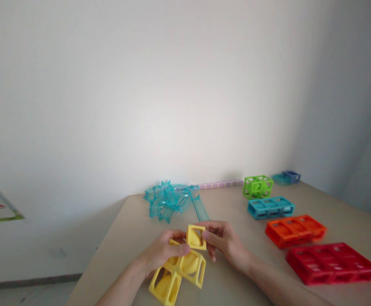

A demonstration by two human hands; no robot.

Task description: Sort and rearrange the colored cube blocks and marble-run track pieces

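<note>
In my left hand (pixel 161 253) is a cluster of yellow hollow cube blocks (pixel 190 263), held tilted above the table near its front. My right hand (pixel 226 242) pinches a single yellow cube block (pixel 196 237) with a curved piece inside. This single cube meets the upper corner of the cluster, close to my left thumb; whether the two are joined I cannot tell. Some fingers of both hands are hidden behind the blocks.
Translucent teal track pieces (pixel 169 202) lie heaped at the table's back left. Down the right side stand green (pixel 258 187), blue (pixel 271 207), orange (pixel 296 230) and red (pixel 332 263) block frames. A purple block (pixel 292 176) sits in the far right corner, by the wall.
</note>
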